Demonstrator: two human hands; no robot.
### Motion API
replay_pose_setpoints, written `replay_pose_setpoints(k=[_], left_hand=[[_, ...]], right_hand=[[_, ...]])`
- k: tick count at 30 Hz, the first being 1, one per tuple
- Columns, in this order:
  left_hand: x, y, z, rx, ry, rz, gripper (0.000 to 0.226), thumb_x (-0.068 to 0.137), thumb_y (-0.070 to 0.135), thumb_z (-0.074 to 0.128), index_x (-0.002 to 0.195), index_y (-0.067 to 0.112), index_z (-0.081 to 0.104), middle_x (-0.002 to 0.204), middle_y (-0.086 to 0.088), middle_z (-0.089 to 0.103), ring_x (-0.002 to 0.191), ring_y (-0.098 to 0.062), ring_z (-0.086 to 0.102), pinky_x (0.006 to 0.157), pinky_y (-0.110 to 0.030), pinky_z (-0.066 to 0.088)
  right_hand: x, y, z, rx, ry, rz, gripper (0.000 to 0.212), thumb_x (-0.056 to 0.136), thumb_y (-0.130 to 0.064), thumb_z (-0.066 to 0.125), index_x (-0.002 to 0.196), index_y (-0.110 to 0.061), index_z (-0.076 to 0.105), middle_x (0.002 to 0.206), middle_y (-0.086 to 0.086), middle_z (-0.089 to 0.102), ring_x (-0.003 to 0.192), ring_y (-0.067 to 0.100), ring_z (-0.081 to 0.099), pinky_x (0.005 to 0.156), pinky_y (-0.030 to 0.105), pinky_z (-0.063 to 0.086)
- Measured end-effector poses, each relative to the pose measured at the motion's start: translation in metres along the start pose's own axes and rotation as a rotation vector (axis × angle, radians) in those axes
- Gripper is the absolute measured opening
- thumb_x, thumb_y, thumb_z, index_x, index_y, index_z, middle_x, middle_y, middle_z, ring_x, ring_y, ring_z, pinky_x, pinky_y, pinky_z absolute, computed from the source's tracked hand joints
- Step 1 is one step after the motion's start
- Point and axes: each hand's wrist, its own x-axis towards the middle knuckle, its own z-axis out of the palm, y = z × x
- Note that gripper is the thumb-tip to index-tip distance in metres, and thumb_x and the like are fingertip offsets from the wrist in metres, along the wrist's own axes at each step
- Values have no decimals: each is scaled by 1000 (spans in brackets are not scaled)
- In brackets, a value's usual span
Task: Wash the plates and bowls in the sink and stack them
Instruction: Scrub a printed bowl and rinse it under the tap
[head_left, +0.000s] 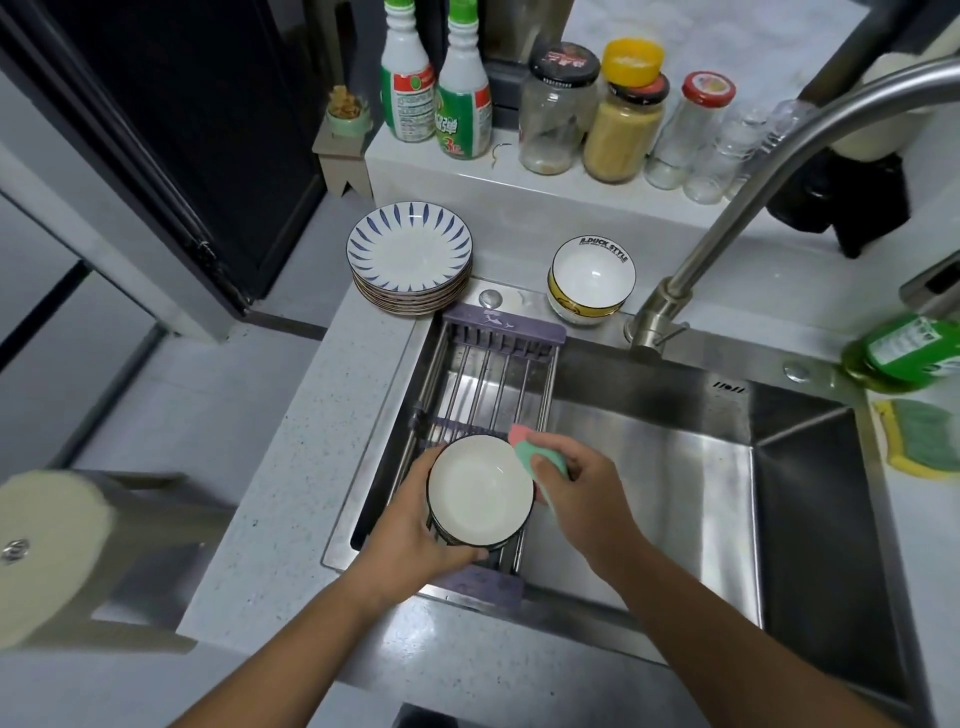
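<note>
Your left hand (415, 525) wraps the bowl (480, 491) from 8 o'clock, fingers curled round its outer wall.

Bowl: mouth up, over the drying rack (493, 364) at the sink's (675, 467) left end. It's glazed ceramic, so judge it stiff, weighty, slick if wet, and liable to chip on steel. Take it by wall and foot, not the rim alone.

Sponge (540, 457): soft, gives under pressure. Your right hand (582, 488) pinches it against the rim at 2 o'clock.

Surround:
- Speckled counter (260, 493) at 9 o'clock.
- Plate stack (410, 260) at 11 o'clock of the bowl.
- Stacked bowls (592, 280) at 1 o'clock, behind the sink.
- Faucet (779, 156) arches over at 2 o'clock.
- Green soap bottle (904, 348) and scouring pad (919, 436) at 3.
</note>
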Motion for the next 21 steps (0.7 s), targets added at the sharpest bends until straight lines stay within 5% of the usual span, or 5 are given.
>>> replay_pose_setpoints(k=[4, 9, 12, 16, 21], left_hand=[[2, 25, -10, -20, -1, 58, 111, 58, 9, 100, 138, 49, 35, 130, 42, 47, 127, 17, 44, 96, 1, 36], [20, 72, -15, -109, -187, 74, 116, 65, -7, 92, 148, 48, 31, 141, 29, 48, 124, 18, 48, 93, -3, 43], [35, 98, -10, -179, -306, 86, 113, 73, -6, 87, 154, 47, 27, 148, 17, 47, 121, 12, 56, 92, -11, 50], [49, 129, 14, -327, -334, 53, 81, 82, 32, 85, 141, 66, 42, 146, 14, 56, 124, -15, 64, 92, -37, 59], [58, 168, 49, -336, -280, 119, 73, 92, 5, 71, 149, 43, 43, 127, 11, 72, 108, -10, 71, 82, -32, 62]], right_hand=[[-3, -23, -13, 110, 23, -20, 46, 95, -5, 60, 91, -47, 77, 97, -16, 77, 92, 19, 72, 88, 46, 59], [-8, -51, -44, 257, 87, -29, 24, 96, -13, 61, 95, -31, 77, 83, -11, 76, 79, 14, 68, 53, 16, 48], [-11, -60, -69, 265, 102, -38, 25, 99, -11, 57, 97, -28, 75, 84, -17, 76, 76, 2, 68, 63, 23, 55], [-15, -73, -105, 294, 168, -59, 29, 100, -5, 51, 99, -23, 73, 86, -15, 77, 81, 5, 71, 76, 29, 61], [-18, -82, -158, 295, 301, -105, 29, 103, -9, 49, 105, -24, 73, 103, 9, 76, 96, 35, 72, 80, 52, 61]])
